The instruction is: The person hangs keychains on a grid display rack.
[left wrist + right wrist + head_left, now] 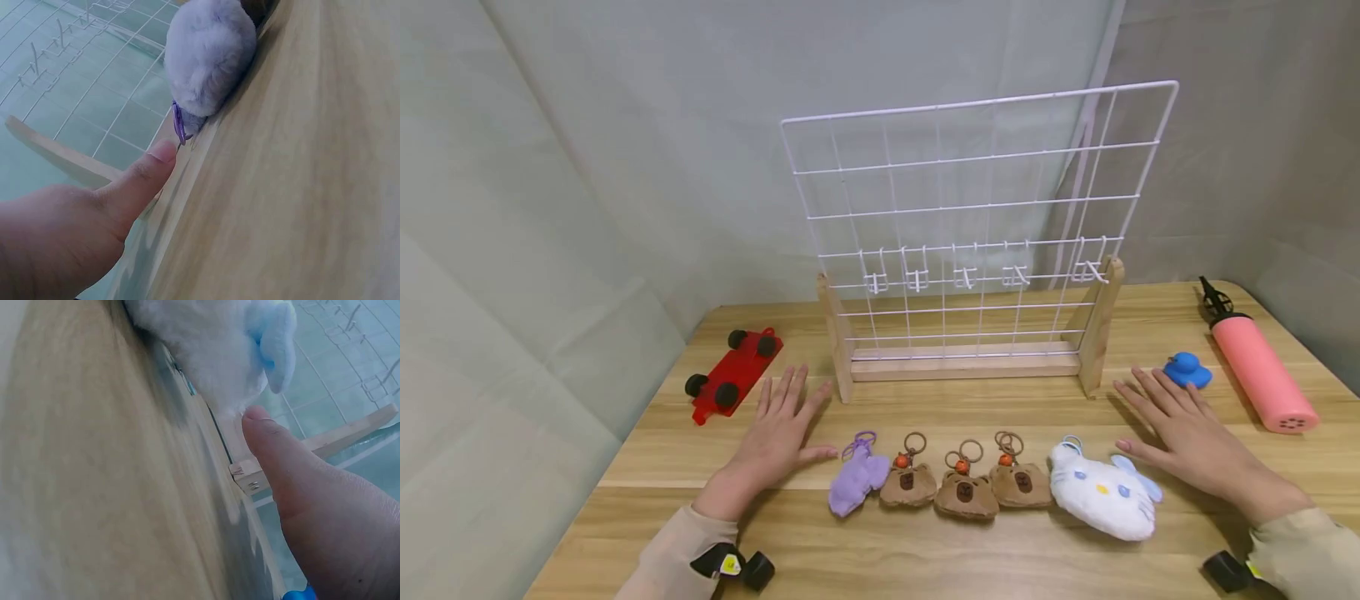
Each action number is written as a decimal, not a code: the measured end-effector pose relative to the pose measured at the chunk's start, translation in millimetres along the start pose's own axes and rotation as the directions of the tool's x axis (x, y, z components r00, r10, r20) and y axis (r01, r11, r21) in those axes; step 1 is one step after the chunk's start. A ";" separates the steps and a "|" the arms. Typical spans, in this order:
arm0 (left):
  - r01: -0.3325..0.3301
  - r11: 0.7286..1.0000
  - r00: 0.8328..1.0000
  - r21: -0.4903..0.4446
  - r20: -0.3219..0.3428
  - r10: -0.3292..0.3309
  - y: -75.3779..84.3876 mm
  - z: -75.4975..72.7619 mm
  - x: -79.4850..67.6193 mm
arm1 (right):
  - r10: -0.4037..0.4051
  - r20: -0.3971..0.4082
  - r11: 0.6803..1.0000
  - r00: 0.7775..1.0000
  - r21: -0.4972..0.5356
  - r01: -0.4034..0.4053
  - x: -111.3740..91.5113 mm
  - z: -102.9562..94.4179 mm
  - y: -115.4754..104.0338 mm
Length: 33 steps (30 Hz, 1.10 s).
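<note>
My left hand (778, 437) rests on the table with fingers spread, its thumb pointing toward a purple plush keychain (854, 482). On the other side my right hand (1187, 433) lies flat, fingers spread, beside a white plush cat-face keychain (1103, 493) with a blue bow. Between these two sit three brown plush keychains, a left one (908, 486), a middle one (967, 495) and a right one (1021, 483), each with a ring and an orange bead. In the left wrist view the thumb is close to the purple ring (179, 123). Neither hand holds anything.
Behind the keychains stands a white wire grid rack (970, 200) on a wooden base (962, 367), with several white hooks (966, 277). An upturned red toy car (737, 371) lies left. A blue rubber duck (1187, 370) and a pink hand pump (1262, 371) lie right.
</note>
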<state>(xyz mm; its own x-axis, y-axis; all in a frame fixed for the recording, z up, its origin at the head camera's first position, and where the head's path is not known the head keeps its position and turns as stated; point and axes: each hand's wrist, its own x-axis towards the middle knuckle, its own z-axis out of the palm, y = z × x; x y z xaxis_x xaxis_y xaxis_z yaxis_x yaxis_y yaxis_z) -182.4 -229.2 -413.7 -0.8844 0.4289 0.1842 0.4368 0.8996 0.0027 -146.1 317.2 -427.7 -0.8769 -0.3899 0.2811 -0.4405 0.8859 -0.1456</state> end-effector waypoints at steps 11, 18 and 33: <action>0.002 1.000 1.000 -0.006 -0.023 -0.002 -0.1 -4.3 2.6 | -0.014 -0.022 1.000 1.000 -0.014 0.014 4.6 -5.5 -0.6; -0.018 1.000 0.995 -0.010 -0.100 0.017 2.1 -5.1 2.8 | -0.024 -0.055 1.000 0.998 0.002 0.024 6.5 -12.6 -2.9; -0.093 0.970 0.934 -0.226 -0.358 0.006 5.1 -11.5 10.3 | -0.101 -0.200 0.995 0.975 -0.024 0.098 17.4 -34.6 -19.0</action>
<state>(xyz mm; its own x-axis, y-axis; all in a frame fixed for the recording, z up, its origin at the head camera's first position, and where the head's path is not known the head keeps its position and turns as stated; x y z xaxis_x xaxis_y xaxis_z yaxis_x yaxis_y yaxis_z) -187.4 -221.1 -400.4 -0.7645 0.3760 0.5235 0.5426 0.8139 0.2078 -146.4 302.3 -387.2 -0.7718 -0.4189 0.4784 -0.5197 0.8491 -0.0949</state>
